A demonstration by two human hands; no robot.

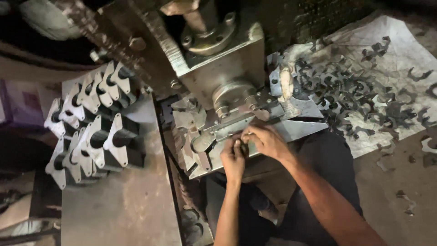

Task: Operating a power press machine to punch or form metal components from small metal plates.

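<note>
Both hands at centre frame: left hand (pixel 233 157) and right hand (pixel 266 139) pinch one small metal piece (pixel 242 146) on the press bed (pixel 296 130); two rows of stacked plates (pixel 88 123) at left.

Press machine body (pixel 227 64): dull grey metal with brownish, greasy discolouration and darker streaks. Stacked stamped plates (pixel 91 132): pale silver-grey faces, black along the stacked edges and in the round cut-outs. Bench plate (pixel 127 200) beneath them: flat brownish grey, unpatterned. Sheet on the floor (pixel 400 59): off-white to light grey, smudged. Loose metal cut-outs (pixel 350 95) scattered over it: dark grey to near black, forming an irregular speckled pattern against the pale sheet. Floor (pixel 400 182): muted brown. Trousers (pixel 318 182): black, plain. Surroundings at upper left: deep shadow, almost black.
</note>
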